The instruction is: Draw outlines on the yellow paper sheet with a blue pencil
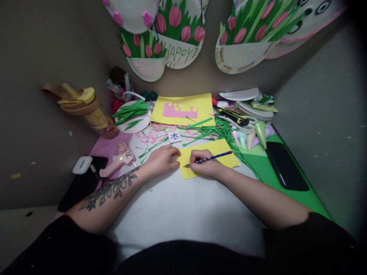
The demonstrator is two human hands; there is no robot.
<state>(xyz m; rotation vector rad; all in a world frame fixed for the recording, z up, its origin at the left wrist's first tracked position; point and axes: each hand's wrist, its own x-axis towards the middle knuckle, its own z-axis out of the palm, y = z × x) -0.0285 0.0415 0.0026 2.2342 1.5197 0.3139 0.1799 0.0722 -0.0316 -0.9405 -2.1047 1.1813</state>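
Note:
My right hand (204, 163) is closed around a blue pencil (213, 157), its tip touching a small yellow sheet of paper (220, 149) lying on the white table (183, 206). My left hand (163, 158) rests with curled fingers on the left edge of that yellow sheet, pressing it down. A tattoo runs along my left forearm.
A larger yellow sheet (183, 109) with a pink cut-out lies behind. Green paper strips (216, 131), a pink glue gun (119, 160), a plate of green strips (133, 114), a bottle (91, 110), paper cones (252, 135), a black phone (286, 166) and wall-hung paper-plate tulips (177, 34) surround it.

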